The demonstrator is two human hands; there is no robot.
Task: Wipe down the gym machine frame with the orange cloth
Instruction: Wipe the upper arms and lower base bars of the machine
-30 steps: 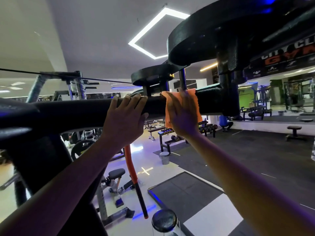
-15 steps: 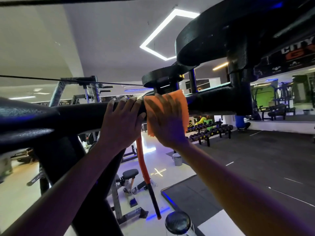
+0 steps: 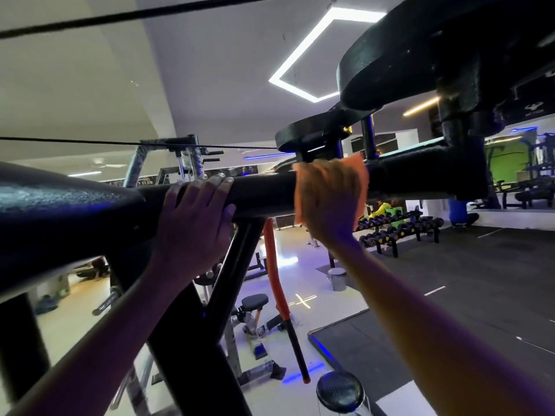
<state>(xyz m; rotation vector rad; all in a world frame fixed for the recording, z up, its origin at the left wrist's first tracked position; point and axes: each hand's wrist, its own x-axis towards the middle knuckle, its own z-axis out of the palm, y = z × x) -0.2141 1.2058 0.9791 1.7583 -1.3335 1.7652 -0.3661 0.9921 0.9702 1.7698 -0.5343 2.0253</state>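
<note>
Since half a second ago, the orange cloth (image 3: 359,175) has been slid rightward along the black bar (image 3: 264,192), away from the left hand (image 3: 195,217). Cloth is pressed flat against the bar by the right hand (image 3: 327,202); the bar is gripped by the left hand's curled fingers.

Dim gym, lit by a bright hexagonal ceiling light strip (image 3: 303,58) plus blue-violet accent glow on the glossy floor (image 3: 288,265). Machine frame (image 3: 261,193) near-black, silhouetted. Right hand (image 3: 327,202) motion-blurred. Wide-angle bending at edges.
</note>
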